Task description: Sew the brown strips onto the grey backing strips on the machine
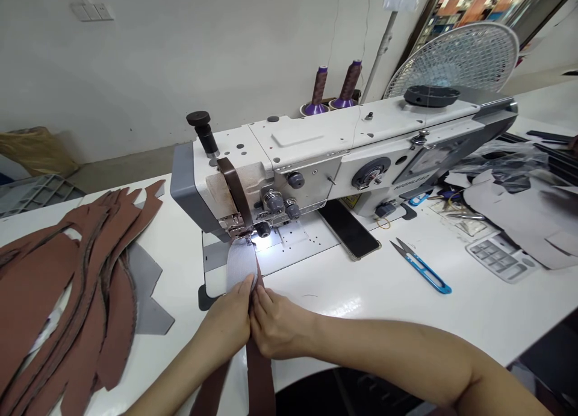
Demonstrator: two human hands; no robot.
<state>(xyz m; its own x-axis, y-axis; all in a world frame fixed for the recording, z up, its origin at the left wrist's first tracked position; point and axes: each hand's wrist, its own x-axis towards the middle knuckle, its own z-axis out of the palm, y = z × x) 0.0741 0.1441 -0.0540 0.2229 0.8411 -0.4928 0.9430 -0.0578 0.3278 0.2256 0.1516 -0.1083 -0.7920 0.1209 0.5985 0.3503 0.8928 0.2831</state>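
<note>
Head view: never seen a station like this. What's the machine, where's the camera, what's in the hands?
One picture, from a camera worn on the person's head, looking forward and down. The machine is an industrial sewing machine, its lamp lighting the needle area; two cones of brown thread stand behind it. No robot: those are the person's bare hands. The left hand pinches a pale grey piece at the needle area; the right hand, close beside it, grips a brown strip. On the white table: a pile of brown cut pieces at left, a phone and blue-handled thread snips at right.
</note>
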